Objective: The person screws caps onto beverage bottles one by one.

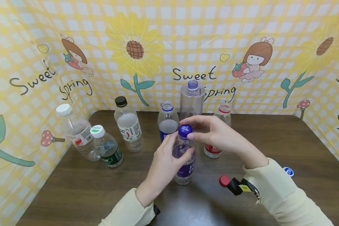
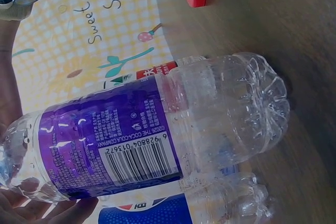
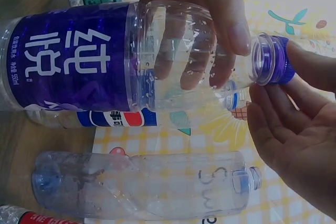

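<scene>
Pale sleeves (image 1: 288, 194) come in at the bottom of the frame. At the left is a big bottle with a white cap (image 1: 83, 138), then a small green-label bottle (image 1: 110, 150), then a black-cap bottle (image 1: 130, 125). Near the middle, a blue-label bottle (image 1: 167, 124) has an open top. Left hand (image 1: 166, 158) fingers hold the purple-label bottle (image 1: 184, 171), which is upright in the middle. Just behind is a tall clear bottle (image 1: 192, 102), also open. Right hand (image 1: 217, 130) thumb and fingers pinch the purple cap (image 1: 185, 129) on the bottle's neck. That hand partly hides a red-label bottle (image 1: 213, 150). Lower right, a red cap (image 1: 224, 180) and a blue-and-white cap (image 1: 288, 171) lie on the brown table (image 1: 260, 141).
</scene>
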A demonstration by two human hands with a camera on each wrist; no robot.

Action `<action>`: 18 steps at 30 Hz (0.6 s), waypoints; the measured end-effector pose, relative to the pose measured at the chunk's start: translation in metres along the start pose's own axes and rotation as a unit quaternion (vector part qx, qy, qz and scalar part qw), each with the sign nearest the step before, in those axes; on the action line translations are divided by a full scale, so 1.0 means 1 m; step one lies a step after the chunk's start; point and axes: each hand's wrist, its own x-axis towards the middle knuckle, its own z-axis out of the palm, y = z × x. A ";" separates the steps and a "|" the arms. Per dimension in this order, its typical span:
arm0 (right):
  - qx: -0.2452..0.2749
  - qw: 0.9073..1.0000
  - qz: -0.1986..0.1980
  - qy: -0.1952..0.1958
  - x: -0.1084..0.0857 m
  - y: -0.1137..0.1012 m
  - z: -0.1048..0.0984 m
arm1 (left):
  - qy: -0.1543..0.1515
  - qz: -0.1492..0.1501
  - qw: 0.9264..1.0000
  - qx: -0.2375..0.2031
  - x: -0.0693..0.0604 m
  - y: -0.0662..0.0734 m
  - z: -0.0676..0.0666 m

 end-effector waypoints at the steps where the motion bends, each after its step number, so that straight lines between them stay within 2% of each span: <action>1: -0.002 1.000 0.003 0.008 0.001 0.000 0.001 | 0.001 0.001 1.000 0.000 0.000 0.000 0.000; 8: -0.012 0.999 0.005 0.050 0.003 0.002 0.006 | 0.001 0.003 1.000 -0.002 0.000 0.001 0.001; 13: -0.023 1.000 -0.006 0.017 -0.001 0.003 0.006 | -0.003 0.001 1.000 -0.002 0.000 0.000 0.000; 18: -0.026 0.999 -0.037 -0.020 -0.006 0.004 0.004 | -0.012 -0.015 1.000 -0.007 0.000 0.001 0.000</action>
